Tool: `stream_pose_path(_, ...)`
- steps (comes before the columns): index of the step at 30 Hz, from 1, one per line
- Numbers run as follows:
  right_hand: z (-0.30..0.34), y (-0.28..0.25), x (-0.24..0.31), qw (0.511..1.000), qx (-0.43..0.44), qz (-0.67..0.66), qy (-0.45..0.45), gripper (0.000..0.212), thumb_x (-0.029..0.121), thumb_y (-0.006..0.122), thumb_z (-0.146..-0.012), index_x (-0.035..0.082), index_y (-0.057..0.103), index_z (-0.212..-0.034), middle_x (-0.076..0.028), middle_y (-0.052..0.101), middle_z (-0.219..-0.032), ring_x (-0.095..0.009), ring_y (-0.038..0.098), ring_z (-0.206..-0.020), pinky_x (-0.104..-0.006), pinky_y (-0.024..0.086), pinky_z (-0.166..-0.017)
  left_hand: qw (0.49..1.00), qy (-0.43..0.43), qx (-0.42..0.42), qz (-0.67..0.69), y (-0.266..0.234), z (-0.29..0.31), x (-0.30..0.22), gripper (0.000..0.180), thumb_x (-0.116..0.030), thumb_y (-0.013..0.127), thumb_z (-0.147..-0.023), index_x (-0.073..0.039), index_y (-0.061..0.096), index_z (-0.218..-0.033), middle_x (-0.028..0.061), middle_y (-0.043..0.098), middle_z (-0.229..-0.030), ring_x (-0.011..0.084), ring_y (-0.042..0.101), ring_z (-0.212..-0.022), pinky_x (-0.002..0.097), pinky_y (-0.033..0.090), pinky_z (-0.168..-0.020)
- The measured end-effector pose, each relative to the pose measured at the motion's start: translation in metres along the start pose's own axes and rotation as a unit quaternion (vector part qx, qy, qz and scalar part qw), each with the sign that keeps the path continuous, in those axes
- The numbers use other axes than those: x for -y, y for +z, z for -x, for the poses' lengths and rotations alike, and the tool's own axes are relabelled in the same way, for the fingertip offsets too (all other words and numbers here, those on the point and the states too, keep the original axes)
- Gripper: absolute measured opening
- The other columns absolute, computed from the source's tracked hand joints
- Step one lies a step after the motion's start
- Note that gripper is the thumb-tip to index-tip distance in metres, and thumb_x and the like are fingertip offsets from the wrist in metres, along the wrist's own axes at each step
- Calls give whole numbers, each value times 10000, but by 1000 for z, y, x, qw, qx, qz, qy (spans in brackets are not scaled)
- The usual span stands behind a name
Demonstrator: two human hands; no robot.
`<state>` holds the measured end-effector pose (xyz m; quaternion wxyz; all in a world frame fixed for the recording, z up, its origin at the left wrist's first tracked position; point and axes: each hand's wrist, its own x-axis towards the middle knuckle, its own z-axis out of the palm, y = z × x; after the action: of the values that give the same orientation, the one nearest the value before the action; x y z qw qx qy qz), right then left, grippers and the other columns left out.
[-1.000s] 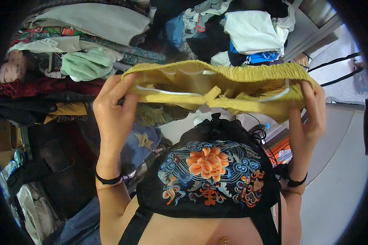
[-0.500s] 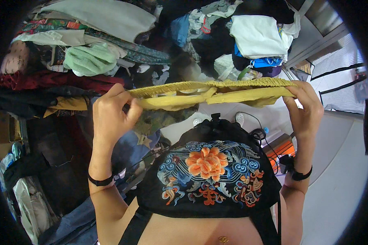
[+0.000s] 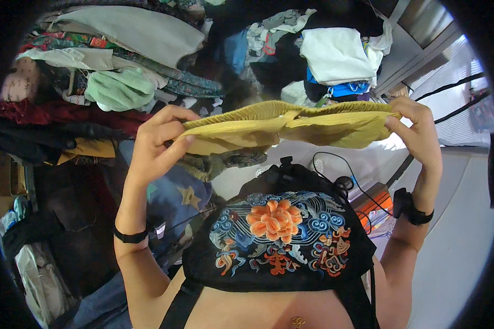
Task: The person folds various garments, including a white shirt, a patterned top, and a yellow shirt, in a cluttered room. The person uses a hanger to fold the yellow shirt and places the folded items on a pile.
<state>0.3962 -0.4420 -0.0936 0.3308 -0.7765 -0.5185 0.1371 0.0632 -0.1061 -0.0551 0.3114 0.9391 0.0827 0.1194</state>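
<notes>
A yellow garment with a gathered elastic waistband is stretched sideways in front of my chest. Whether it is a skirt or a pair of trousers, I cannot tell. My left hand pinches one end of the waistband, with the thumb on the near side and the fingers behind. At the other end, my right hand grips the band between thumb and fingers. The band's ruffled far edge bows upward, and its smoother near side shows a seam at the middle. Most of the cloth below the waistband is out of sight.
Clothes hang and lie piled at the left, with a pale green towel-like cloth among them. A folded white cloth tops a pile at the back. A black cable runs near the floor. At the right stands a white surface.
The waistband has turned and spread, so more of its near side shows. My left hand has shifted slightly right, its thumb now flatter along the band. My right hand has moved slightly right.
</notes>
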Motion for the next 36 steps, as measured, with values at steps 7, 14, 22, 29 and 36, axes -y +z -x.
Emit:
stream_pose_path(7, 14, 1, -26, 991, -88, -84, 58, 190, 132, 708, -843, -32, 626, -792, -38, 602, -763, -116, 557, -750, -264, 431, -706, 985, -102, -100, 99, 11, -22, -14, 179, -22, 702, -755, 30, 552, -674, 70, 655, -799, 134, 583, -760, 262, 455, -718)
stream_pose_path(14, 18, 10, -9, 933, -225, -241, 144, 268, 89, 726, -855, 0, 671, -1102, -24, 681, -934, -87, 616, -827, -226, 484, -737, 981, -107, -161, 22, 22, -46, -14, 141, -36, 758, -742, 15, 638, -796, 61, 675, -800, 112, 591, -736, 251, 474, -694)
stream_pose_path(22, 45, 16, -8, 929, -313, -115, 161, 222, 96, 712, -886, 16, 683, -1091, -8, 679, -954, -75, 594, -881, -213, 470, -782, 991, -70, -71, -93, 36, -75, -38, 132, -10, 671, -862, 3, 649, -992, 56, 645, -850, 125, 596, -784, 259, 478, -731)
stream_pose_path(29, 98, 61, -27, 866, -420, -136, 237, 180, 133, 716, -854, 59, 706, -1018, -23, 691, -876, -84, 609, -766, -238, 510, -665, 984, -32, -37, 172, 88, -88, -4, 133, -56, 665, -910, -11, 612, -1023, 2, 603, -939, 67, 530, -851, 210, 430, -781)
stream_pose_path(36, 136, 72, -38, 904, -286, -114, 297, 167, 118, 699, -843, 63, 699, -1001, -31, 690, -906, -123, 605, -785, -271, 470, -725, 969, -45, 30, 242, 126, -108, -14, 155, -26, 712, -867, 7, 646, -1004, 15, 644, -933, 75, 569, -847, 212, 452, -787)
